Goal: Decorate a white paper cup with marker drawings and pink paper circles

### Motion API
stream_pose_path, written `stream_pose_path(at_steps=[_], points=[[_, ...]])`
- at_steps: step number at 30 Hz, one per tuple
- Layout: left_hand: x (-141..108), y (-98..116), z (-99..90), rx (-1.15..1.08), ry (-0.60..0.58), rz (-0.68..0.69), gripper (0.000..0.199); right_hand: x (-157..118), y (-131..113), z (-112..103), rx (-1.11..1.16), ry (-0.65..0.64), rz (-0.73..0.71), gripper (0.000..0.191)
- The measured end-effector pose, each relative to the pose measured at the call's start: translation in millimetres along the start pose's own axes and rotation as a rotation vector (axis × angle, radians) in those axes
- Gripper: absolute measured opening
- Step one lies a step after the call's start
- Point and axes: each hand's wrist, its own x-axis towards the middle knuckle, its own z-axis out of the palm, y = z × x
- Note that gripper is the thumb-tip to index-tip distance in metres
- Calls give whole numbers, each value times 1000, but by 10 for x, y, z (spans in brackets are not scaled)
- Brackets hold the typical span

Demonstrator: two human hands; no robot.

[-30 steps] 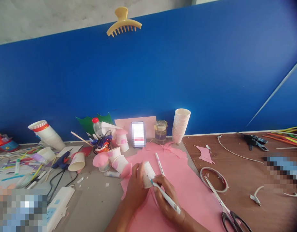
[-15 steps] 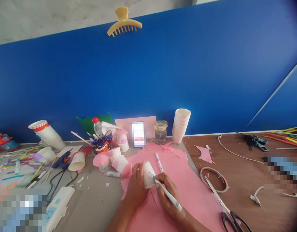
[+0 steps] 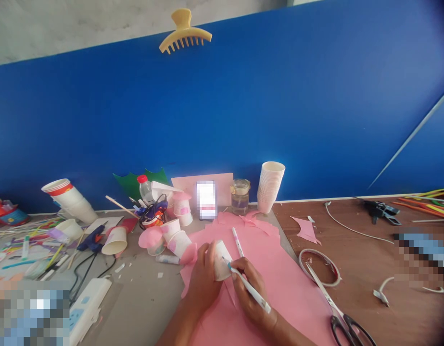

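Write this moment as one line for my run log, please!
left hand: holds paper cup | right hand: holds teal-tipped marker at cup | below: pink paper sheet

Room over the pink paper (image 3: pixel 286 298), paper cups (image 3: pixel 179 243) blocking left

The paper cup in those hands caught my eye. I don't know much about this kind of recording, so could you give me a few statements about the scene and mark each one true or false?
1. The left hand holds a white paper cup. True.
2. The right hand holds a white marker with its teal tip at the cup. True.
3. The right hand also holds a pair of scissors. False: the scissors lie apart at the lower right, untouched.
4. A yellow claw clip sits at the top edge of the blue board. True.
5. A second marker stands upright in a glass jar. False: the second marker lies on the pink paper.
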Motion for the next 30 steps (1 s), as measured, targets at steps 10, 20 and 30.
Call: stream_pose_path(at_steps=[10, 20, 30], points=[[2, 11, 1, -17, -2, -20, 62, -47, 36, 15, 46, 0, 4, 10], [7, 15, -5, -23, -3, -29, 59, -42, -28, 7, 29, -32, -18, 11], [-2, 9, 3, -32, -9, -21, 63, -53, 7, 14, 39, -37, -18, 11]])
